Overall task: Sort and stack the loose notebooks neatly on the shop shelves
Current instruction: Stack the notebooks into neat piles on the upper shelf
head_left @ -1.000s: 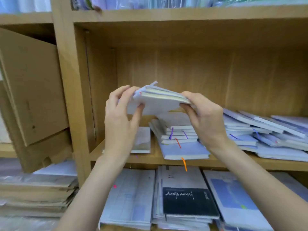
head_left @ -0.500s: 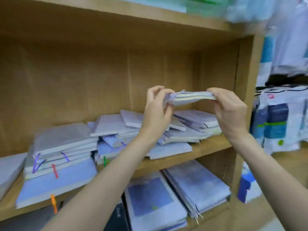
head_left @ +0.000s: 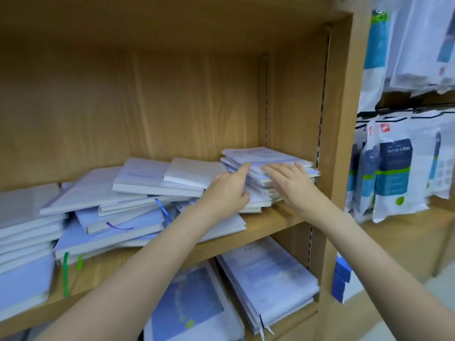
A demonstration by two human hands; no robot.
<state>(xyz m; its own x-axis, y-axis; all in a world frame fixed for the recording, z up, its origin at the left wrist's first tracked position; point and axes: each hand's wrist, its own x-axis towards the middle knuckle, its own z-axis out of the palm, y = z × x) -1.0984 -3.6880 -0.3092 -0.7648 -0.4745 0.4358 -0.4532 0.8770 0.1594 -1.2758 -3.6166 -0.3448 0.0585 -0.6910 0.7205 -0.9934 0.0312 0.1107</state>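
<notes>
Lowered onto the shelf's (head_left: 266,225) right stack (head_left: 275,158), notebooks lie under flat left hand (head_left: 227,190) and right hand (head_left: 291,182).

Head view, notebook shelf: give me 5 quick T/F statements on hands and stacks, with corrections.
1. Both hands are on the stack at the right end of the shelf. True: the left hand and the right hand both touch the right-end stack.
2. The right hand holds a notebook up in the air. False: its fingers lie straight on the stack.
3. The middle pile is squared up. False: its notebooks lie askew and overlapping.
4. Green ribbon markers hang over the shelf's front edge. True.
5. The shelf below is bare. False: blue-covered notebooks lie there.
</notes>
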